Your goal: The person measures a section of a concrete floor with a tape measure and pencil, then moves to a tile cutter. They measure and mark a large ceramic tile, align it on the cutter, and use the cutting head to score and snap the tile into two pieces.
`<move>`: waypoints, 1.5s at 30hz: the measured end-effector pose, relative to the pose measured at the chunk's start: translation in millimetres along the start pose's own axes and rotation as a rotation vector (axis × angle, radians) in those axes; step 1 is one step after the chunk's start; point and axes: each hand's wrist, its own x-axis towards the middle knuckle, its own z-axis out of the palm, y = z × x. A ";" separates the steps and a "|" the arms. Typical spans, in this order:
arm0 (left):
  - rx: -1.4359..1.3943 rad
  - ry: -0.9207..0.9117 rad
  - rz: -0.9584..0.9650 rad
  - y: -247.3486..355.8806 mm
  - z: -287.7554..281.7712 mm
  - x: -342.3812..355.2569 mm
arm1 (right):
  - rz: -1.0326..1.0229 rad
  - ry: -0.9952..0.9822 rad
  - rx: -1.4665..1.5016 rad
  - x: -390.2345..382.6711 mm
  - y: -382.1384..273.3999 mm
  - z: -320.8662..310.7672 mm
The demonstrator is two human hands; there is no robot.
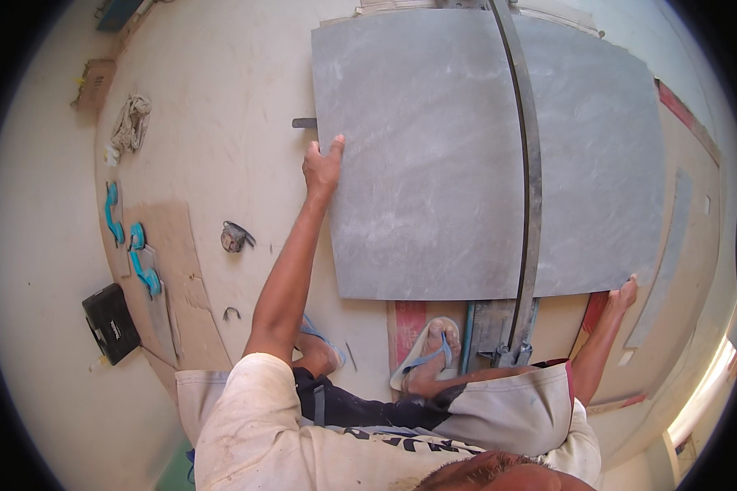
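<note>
On the floor (221, 98), one large grey tile (434, 164) lies flat under the single metal rail (526, 164) of a tile cutter. The left hand (323, 166) rests on the tile's left edge, fingers spread flat on top and thumb against the side. The right hand (625, 292) touches the tile's lower right corner; how far it is closed, I cannot tell. Two feet in sandals (427, 352) stand just below the tile. To the left lie two blue suction lifters (143, 263), one black case (110, 322), one rag (131, 121) and one cardboard sheet (184, 295).
</note>
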 end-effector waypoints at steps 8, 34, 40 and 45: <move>-0.062 0.011 0.081 11.9 -4.5 -4.3 | 0.010 0.043 -0.051 -5.0 1.1 -3.9; -0.087 0.053 0.116 -7.7 -3.9 -36.8 | 0.007 0.135 -0.033 -17.2 0.9 -18.8; -0.144 0.000 0.099 -0.5 -1.3 -31.3 | -0.014 0.144 -0.059 -14.1 -2.9 -12.2; -0.104 0.035 0.111 -4.9 7.2 -25.9 | -0.044 0.104 -0.051 1.5 -8.6 -10.7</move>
